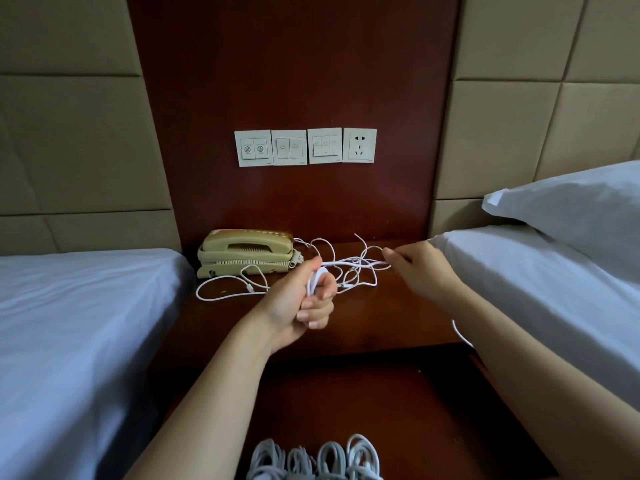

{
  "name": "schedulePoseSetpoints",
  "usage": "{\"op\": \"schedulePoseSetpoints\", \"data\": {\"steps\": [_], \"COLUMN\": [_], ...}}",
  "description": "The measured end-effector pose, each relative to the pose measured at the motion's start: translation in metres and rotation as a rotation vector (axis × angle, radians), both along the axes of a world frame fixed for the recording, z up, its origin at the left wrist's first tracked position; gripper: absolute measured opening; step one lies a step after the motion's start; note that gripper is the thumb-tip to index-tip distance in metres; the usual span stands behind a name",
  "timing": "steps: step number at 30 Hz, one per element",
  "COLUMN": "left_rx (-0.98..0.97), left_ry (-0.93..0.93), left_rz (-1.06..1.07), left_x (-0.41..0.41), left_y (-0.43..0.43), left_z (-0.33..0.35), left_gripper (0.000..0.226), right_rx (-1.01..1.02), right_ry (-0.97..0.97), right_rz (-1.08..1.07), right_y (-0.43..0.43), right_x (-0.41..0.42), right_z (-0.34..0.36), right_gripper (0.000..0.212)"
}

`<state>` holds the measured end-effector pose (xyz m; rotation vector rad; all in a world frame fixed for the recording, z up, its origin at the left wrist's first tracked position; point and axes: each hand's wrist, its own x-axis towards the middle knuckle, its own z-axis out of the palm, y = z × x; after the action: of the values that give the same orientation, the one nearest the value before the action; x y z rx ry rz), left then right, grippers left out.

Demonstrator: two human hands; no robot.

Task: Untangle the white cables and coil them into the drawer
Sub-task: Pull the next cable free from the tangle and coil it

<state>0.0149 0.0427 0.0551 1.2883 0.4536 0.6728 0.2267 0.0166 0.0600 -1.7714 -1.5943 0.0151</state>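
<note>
On my feed the left bed [69, 323] filled the far left under a pale sheet. Just beside it, at the back of the nightstand [398, 317], sat a beige telephone [246, 251], and a loose loop of white cable [225, 294] lay on the wood in front of it.

The left hand [304, 303] hovered above the nightstand. Its fingers were curled round a small coil [316, 277] of white cable wound over them. On the dark wall panel above, white switch plates [304, 147] ran in a row, and the rightmost was a socket. Nearest me the drawer [346, 403] stood open, with several coiled cables [329, 457] side by side at its front edge.

From the small coil a strand ran taut to the right through the tangle [356, 268] of white cables, which lay partly on the wood and partly lifted off it. The right hand [419, 271] pinched that strand at its fingertips, with the other fingers folded under. A further bit of cable [459, 332] showed below the right forearm, at the nightstand's right edge. The right bed [554, 299] lay beyond it, with a pillow [571, 209] on top.
</note>
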Motion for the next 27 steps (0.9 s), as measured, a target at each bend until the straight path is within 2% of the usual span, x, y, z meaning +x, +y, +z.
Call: {"op": "schedulePoseSetpoints", "data": {"steps": [8, 10, 13, 17, 21, 24, 27], "left_rx": [-0.199, -0.264, -0.336, -0.36, -0.354, -0.278, -0.152], "left_ry": [-0.18, -0.23, -0.285, -0.301, -0.24, -0.165, 0.0], "left_rz": [0.14, 0.184, 0.235, 0.337, 0.425, 0.511, 0.49], "left_x": [-0.003, -0.001, 0.0, 0.003, 0.008, 0.009, 0.014], "left_y": [0.002, 0.004, 0.007, 0.01, 0.013, 0.017, 0.012], "left_z": [-0.002, -0.003, -0.004, -0.003, -0.004, -0.006, -0.004], "left_gripper": [0.05, 0.05, 0.051, 0.05, 0.051, 0.054, 0.061], "right_rx": [-0.259, -0.289, -0.318, -0.356, -0.259, -0.178, -0.131], "right_ry": [-0.31, -0.359, -0.391, -0.49, -0.523, -0.442, -0.365], "right_rz": [0.055, 0.101, 0.168, 0.329, 0.457, 0.521, 0.558], "right_y": [-0.006, -0.01, -0.018, -0.026, -0.032, -0.032, -0.033], "right_x": [-0.04, -0.056, -0.073, -0.089, -0.097, -0.091, -0.086], "right_z": [-0.026, -0.029, -0.024, -0.016, -0.007, 0.0, 0.007], "right_gripper": [0.045, 0.041, 0.047, 0.044, 0.026, 0.029, 0.024]}}
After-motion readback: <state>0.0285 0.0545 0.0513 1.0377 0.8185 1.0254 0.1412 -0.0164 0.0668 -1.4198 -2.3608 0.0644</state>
